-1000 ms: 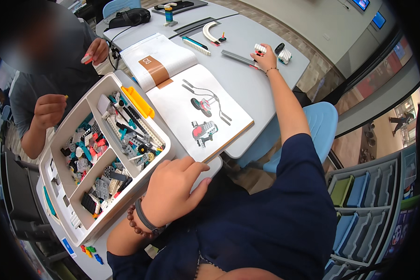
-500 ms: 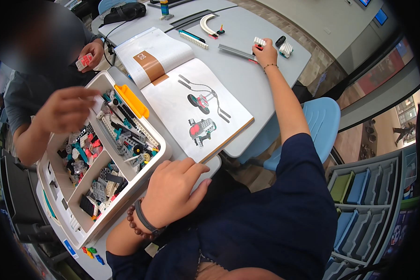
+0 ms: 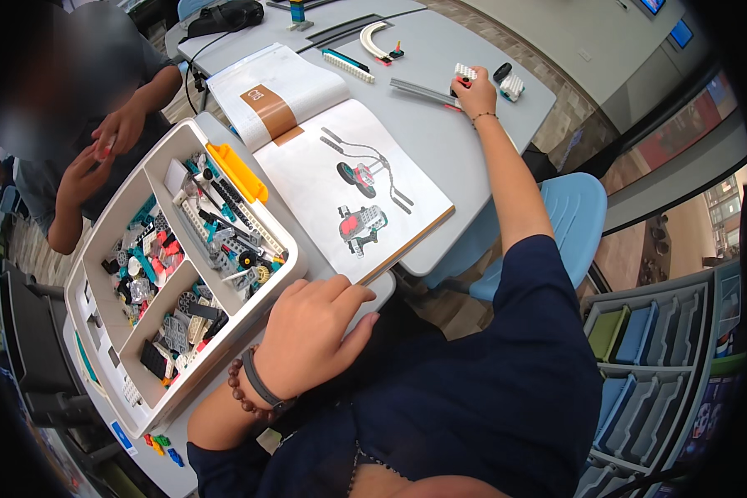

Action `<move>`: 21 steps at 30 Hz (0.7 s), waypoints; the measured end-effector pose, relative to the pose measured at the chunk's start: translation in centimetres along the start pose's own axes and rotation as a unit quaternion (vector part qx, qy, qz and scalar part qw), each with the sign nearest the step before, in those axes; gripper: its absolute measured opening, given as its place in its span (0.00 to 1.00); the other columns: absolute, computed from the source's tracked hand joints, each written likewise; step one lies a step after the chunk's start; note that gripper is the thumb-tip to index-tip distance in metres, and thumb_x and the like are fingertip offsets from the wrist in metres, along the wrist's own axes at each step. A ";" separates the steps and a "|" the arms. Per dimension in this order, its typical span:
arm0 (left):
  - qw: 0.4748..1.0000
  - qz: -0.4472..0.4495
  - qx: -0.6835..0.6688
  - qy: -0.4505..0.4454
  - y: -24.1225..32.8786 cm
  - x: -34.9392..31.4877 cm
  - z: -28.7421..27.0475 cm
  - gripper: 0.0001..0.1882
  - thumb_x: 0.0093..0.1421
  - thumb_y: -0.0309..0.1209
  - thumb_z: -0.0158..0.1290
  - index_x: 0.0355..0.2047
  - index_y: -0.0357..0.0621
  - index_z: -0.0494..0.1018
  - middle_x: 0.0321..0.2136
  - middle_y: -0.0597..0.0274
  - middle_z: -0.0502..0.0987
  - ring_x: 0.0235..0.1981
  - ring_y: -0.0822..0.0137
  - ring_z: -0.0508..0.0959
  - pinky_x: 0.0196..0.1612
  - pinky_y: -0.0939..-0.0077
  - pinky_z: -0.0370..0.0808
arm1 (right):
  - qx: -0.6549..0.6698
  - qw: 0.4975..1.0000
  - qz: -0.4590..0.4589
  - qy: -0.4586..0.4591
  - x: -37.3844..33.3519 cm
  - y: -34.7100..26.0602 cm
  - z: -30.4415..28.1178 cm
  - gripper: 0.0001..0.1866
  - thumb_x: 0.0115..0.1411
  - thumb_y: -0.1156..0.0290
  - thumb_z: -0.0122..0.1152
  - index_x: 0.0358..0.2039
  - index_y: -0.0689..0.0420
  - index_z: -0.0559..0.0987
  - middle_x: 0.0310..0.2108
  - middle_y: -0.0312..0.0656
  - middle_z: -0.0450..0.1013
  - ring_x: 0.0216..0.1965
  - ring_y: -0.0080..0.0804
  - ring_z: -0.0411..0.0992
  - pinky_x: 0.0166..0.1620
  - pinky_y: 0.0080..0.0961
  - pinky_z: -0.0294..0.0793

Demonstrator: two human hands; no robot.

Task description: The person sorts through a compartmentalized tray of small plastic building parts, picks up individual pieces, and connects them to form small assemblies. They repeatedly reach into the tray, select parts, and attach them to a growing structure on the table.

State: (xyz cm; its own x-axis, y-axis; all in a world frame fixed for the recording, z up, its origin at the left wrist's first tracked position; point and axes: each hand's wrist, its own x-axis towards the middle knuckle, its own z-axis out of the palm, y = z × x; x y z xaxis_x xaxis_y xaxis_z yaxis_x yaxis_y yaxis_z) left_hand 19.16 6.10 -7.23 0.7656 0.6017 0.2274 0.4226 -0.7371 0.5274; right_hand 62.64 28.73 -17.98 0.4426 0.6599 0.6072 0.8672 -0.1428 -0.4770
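Nearest, the left hand (image 3: pixel 315 336) lies palm down with its grip loose and wide, the thumb parted from 4 softly bent fingers; 1 bracelet of round brown beads (image 3: pixel 239 388) and 1 smooth dark band (image 3: pixel 259 380) circle its wrist. Just left of it stands 1 white plastic tray (image 3: pixel 297 259) with rounded corners, its 3 large compartments heaped with grey, teal, black, white and coral bricks too jumbled to count; 1 glossy yellow bin (image 3: pixel 239 173) sits along its far right side. Right of the tray, 1 thick book (image 3: pixel 307 191) lies open on the smooth grey desk (image 3: pixel 440 149), 2 drawings of brick models on its right page. At far left, a co-worker's 2 hands (image 3: pixel 79 178) meet around 1 small reddish piece. On the desk's far right, the right hand (image 3: pixel 477 98) has a narrow grip holding 1 white studded block (image 3: pixel 466 72) with coral and black parts below; the block's studs face up and its long axis seems to run left to right. Slim grey beams (image 3: pixel 419 90), whose number I cannot tell, slant from far left to near right beside that hand, and 1 white block with a teal edge (image 3: pixel 512 86) lies just right of it. Farther left is 1 smooth white curved piece (image 3: pixel 368 37).
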 end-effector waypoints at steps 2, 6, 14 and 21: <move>1.000 -0.001 -0.001 0.002 0.0 -0.1 0.0 0.09 0.49 0.29 0.56 0.32 0.46 0.74 0.21 0.64 0.71 0.24 0.64 0.72 0.28 0.72 0.63 | 0.004 1.000 -0.001 -0.003 -0.1 -0.1 -0.2 0.28 0.45 0.58 0.63 0.44 0.60 0.67 0.28 0.49 0.76 0.31 0.44 0.76 0.38 0.33 0.74; 1.000 0.002 -0.003 0.009 -0.2 -0.2 0.1 0.09 0.49 0.29 0.56 0.32 0.46 0.74 0.21 0.64 0.71 0.24 0.64 0.72 0.28 0.72 0.63 | 0.005 1.000 -0.005 -0.006 -0.1 -0.4 -0.4 0.28 0.46 0.58 0.63 0.44 0.60 0.67 0.29 0.50 0.76 0.31 0.43 0.76 0.38 0.33 0.74; 1.000 0.006 -0.004 0.011 -0.5 -0.2 0.1 0.09 0.50 0.29 0.56 0.32 0.45 0.74 0.22 0.63 0.71 0.24 0.64 0.72 0.28 0.72 0.64 | 0.090 0.995 0.017 0.026 0.9 0.4 -0.3 0.29 0.47 0.59 0.65 0.44 0.61 0.66 0.31 0.51 0.75 0.31 0.42 0.76 0.36 0.31 0.74; 0.999 -0.001 -0.006 0.042 -0.3 -0.2 -0.7 0.09 0.48 0.28 0.56 0.32 0.44 0.74 0.22 0.62 0.72 0.24 0.62 0.72 0.28 0.71 0.65 | 0.509 0.832 0.215 -0.056 2.1 -6.6 -3.8 0.20 0.54 0.58 0.62 0.39 0.59 0.69 0.29 0.41 0.75 0.31 0.30 0.76 0.34 0.30 0.76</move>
State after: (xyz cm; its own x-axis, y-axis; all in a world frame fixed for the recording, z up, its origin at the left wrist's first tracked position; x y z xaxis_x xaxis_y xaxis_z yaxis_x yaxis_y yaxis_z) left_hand 18.56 6.39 -6.87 0.7218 0.6266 0.2940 0.4170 -0.7327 0.5379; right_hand 58.71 28.21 -11.13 0.5887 0.7818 0.2055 -0.0333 0.2774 -0.9602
